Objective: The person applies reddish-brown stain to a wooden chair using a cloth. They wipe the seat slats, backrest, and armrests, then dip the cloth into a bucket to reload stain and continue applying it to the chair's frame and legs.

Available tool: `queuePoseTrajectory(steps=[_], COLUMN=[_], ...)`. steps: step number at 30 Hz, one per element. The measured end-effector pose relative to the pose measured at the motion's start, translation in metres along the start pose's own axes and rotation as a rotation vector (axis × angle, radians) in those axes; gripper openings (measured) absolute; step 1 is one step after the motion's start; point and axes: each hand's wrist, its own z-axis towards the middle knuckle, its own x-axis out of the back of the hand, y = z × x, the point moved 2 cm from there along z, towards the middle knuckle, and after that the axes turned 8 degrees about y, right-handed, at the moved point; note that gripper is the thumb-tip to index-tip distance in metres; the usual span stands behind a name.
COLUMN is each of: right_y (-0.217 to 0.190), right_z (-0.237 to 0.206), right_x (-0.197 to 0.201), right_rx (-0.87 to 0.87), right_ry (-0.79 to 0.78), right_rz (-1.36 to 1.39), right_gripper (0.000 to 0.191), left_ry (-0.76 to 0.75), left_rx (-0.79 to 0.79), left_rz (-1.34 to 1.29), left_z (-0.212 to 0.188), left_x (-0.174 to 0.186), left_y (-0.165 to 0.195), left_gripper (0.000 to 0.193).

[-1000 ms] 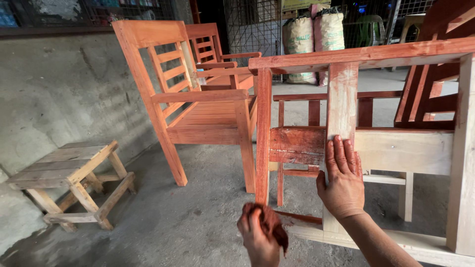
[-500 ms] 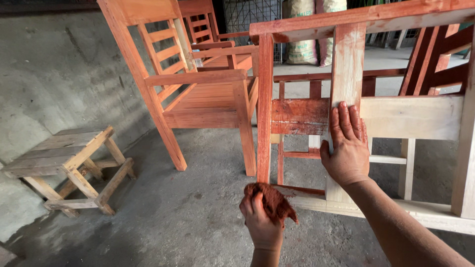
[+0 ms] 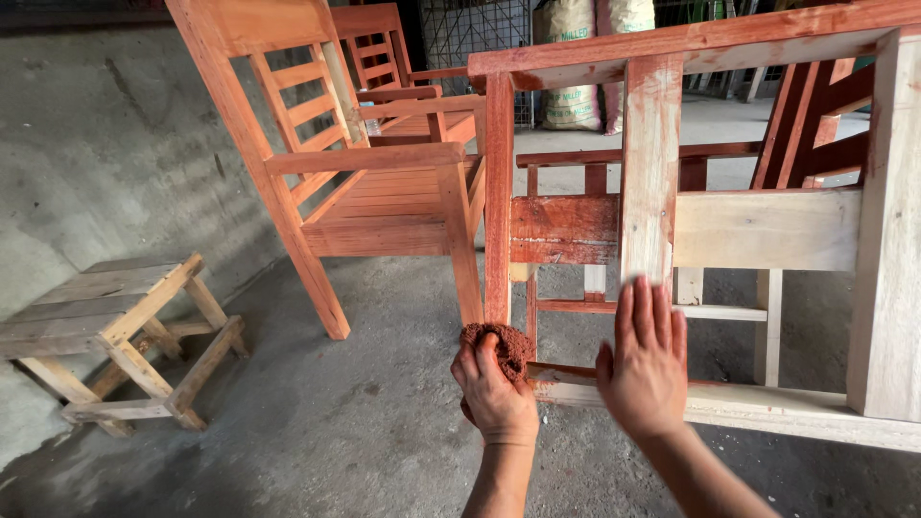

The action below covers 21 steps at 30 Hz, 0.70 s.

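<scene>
Stained rag (image 3: 501, 347) against frame's (image 3: 767, 228) lower rail edge.

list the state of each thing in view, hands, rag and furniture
left hand: closed around the rag
rag: bunched, reddish with stain, at the foot of the frame's stained post
right hand: open, fingers spread, flat at the frame's middle upright
wooden frame: partly stained red, the rest bare wood
armchair: upright, stained orange
stool: upright, bare unstained wood
sacks: standing, full
</scene>
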Motion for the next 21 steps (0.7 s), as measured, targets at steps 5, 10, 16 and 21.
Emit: queuePoseTrajectory(steps=[5,10,16,21], right_y=[0.003,0.003,0.001,0.007], right_z=[-0.028,-0.022,-0.024,-0.017], right_x=[-0.011,-0.013,-0.009,-0.010], right_rx=[-0.030,-0.044,-0.056,-0.041], right_ry=[-0.017,-0.018,-0.037,-0.044], right_rz=[0.048,0.031,0.005,0.013], right_gripper=[0.079,0.080,0.081,0.081], left_ry=[-0.141,-0.185,-0.180,-0.146], left_rx=[0.036,0.053,0.091,-0.047], left_rz=[0.015,0.005,0.071,0.037], left_z=[-0.028,-0.088,-0.067,-0.047], left_x=[0.011,0.041,0.029,0.033], left_y=[-0.021,-0.040,-0.034,-0.016], left_gripper=[0.064,0.064,0.066,0.068])
